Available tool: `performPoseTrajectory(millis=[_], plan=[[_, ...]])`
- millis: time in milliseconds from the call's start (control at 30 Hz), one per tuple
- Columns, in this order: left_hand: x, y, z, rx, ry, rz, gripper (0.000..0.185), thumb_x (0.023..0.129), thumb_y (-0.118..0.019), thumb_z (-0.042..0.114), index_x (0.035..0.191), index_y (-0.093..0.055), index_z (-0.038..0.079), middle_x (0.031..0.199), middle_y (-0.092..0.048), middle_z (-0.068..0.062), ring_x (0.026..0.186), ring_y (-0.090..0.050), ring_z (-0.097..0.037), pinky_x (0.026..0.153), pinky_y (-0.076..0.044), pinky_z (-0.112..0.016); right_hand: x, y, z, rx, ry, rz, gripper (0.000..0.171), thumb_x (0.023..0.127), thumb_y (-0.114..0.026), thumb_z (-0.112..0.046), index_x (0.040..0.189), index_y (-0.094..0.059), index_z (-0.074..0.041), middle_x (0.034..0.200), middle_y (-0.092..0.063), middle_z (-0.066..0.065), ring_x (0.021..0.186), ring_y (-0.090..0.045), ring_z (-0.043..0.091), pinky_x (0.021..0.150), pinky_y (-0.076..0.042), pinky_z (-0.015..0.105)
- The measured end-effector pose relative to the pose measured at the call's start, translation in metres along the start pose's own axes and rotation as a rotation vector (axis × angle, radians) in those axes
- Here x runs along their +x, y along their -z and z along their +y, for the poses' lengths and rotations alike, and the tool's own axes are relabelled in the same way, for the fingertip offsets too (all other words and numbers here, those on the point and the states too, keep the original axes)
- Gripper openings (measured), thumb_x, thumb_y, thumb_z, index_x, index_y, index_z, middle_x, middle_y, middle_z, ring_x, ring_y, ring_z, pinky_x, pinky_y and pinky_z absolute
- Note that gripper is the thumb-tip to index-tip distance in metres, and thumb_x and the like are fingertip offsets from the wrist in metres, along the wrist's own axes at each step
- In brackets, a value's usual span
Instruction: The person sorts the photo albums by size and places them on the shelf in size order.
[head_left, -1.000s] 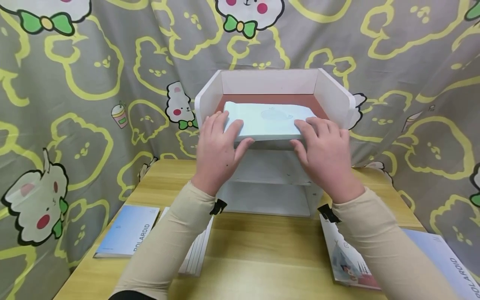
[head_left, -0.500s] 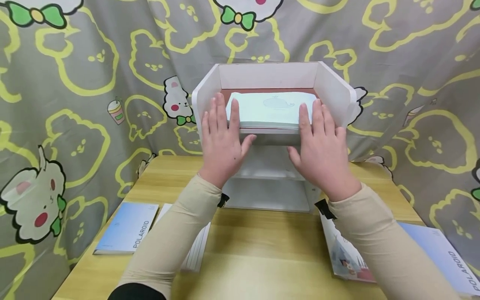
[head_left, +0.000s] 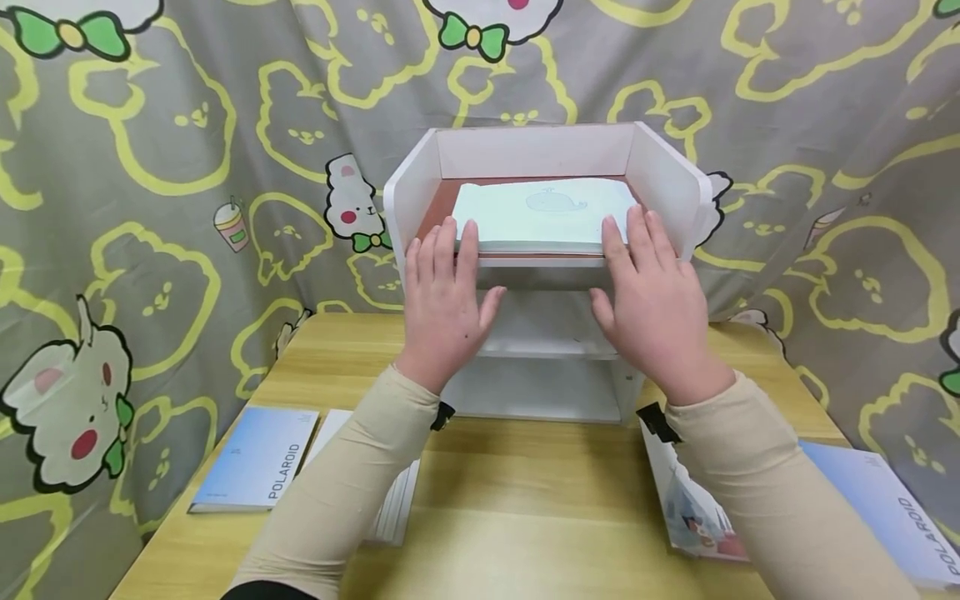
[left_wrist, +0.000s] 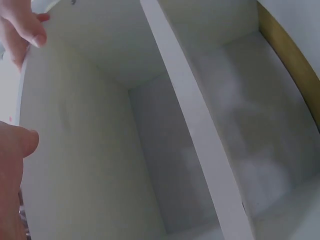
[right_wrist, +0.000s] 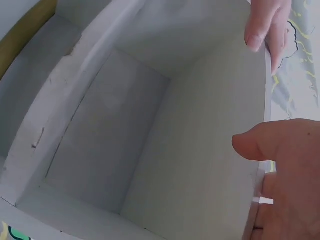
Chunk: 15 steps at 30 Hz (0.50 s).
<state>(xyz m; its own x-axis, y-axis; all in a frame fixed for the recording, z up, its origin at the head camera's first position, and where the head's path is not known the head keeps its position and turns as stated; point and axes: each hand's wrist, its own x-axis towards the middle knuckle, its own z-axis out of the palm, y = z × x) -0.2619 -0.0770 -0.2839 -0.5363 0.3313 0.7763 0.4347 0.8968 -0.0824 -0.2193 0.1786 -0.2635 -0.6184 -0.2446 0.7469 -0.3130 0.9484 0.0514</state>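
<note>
A pale mint book (head_left: pixel 543 210) with a small whale drawing lies flat on the reddish top surface of a white shelf unit (head_left: pixel 536 154). My left hand (head_left: pixel 444 312) is at its front left corner, fingers straight and pointing forward, thumb spread inward. At the front right corner, my right hand (head_left: pixel 654 317) has its fingers extended over the board's front edge, fingertips overlapping the book's corner. In the left wrist view, the left thumb (left_wrist: pixel 22 141) shows beside the top board; in the right wrist view, the right thumb (right_wrist: pixel 255 142) lies below it.
Two lower compartments of the unit open toward me, split by a shelf board (left_wrist: pixel 192 120). On the wooden table (head_left: pixel 510 517), a blue Polaroid book (head_left: pixel 258 454) and white stack (head_left: pixel 397 500) lie left; an illustrated book (head_left: pixel 693 508) and another Polaroid book (head_left: pixel 873 508) lie right.
The pale book has moved back and down onto the top of the unit. Both hands have gone from holding its sides to lying with straight fingers at its front corners, then drawn slightly back.
</note>
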Motion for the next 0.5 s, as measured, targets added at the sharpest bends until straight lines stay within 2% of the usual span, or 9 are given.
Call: performPoseTrajectory(millis=[133, 233, 333, 400, 500], plan=[[0.002, 0.001, 0.0, -0.001, 0.006, -0.003, 0.083, 0.098, -0.056, 0.049, 0.159, -0.022, 0.004, 0.159, -0.024, -0.023, 0.145, -0.023, -0.038, 0.123, -0.005, -0.05, 0.004, 0.001, 0.003, 0.023, -0.009, -0.019, 0.077, 0.089, -0.07, -0.026, 0.155, -0.038, -0.003, 0.158, -0.033, 0.026, 0.149, -0.026, 0.037, 0.091, -0.044, 0.067], [-0.003, 0.002, 0.001, -0.013, 0.011, -0.004, 0.085, 0.097, -0.057, 0.048, 0.16, -0.021, 0.004, 0.162, -0.02, -0.024, 0.148, -0.019, -0.037, 0.123, -0.002, -0.051, -0.003, -0.006, 0.009, 0.062, 0.045, 0.016, 0.079, 0.089, -0.07, -0.024, 0.155, -0.035, 0.001, 0.159, -0.031, 0.026, 0.15, -0.022, 0.038, 0.099, -0.041, 0.067], [-0.014, 0.005, 0.002, -0.03, 0.011, -0.013, 0.087, 0.096, -0.06, 0.046, 0.161, -0.02, 0.004, 0.165, -0.014, -0.024, 0.152, -0.011, -0.037, 0.123, -0.001, -0.053, -0.021, -0.012, 0.014, 0.125, 0.101, 0.051, 0.081, 0.088, -0.07, -0.021, 0.155, -0.032, 0.004, 0.163, -0.025, 0.022, 0.152, -0.016, 0.036, 0.111, -0.034, 0.062], [-0.023, 0.008, 0.003, -0.04, 0.011, -0.031, 0.088, 0.096, -0.061, 0.045, 0.162, -0.018, 0.004, 0.166, -0.009, -0.023, 0.153, -0.006, -0.037, 0.122, -0.001, -0.054, -0.034, -0.012, 0.014, 0.18, 0.117, 0.058, 0.081, 0.087, -0.07, -0.018, 0.155, -0.033, 0.005, 0.165, -0.022, 0.02, 0.153, -0.013, 0.036, 0.118, -0.024, 0.058], [-0.039, 0.012, 0.004, -0.058, 0.005, -0.049, 0.087, 0.097, -0.058, 0.046, 0.162, -0.017, 0.004, 0.167, -0.005, -0.022, 0.154, -0.001, -0.036, 0.122, -0.003, -0.056, -0.052, -0.007, 0.011, 0.255, 0.104, 0.046, 0.079, 0.086, -0.07, -0.016, 0.154, -0.035, 0.005, 0.165, -0.021, 0.019, 0.153, -0.013, 0.037, 0.12, -0.02, 0.054]])
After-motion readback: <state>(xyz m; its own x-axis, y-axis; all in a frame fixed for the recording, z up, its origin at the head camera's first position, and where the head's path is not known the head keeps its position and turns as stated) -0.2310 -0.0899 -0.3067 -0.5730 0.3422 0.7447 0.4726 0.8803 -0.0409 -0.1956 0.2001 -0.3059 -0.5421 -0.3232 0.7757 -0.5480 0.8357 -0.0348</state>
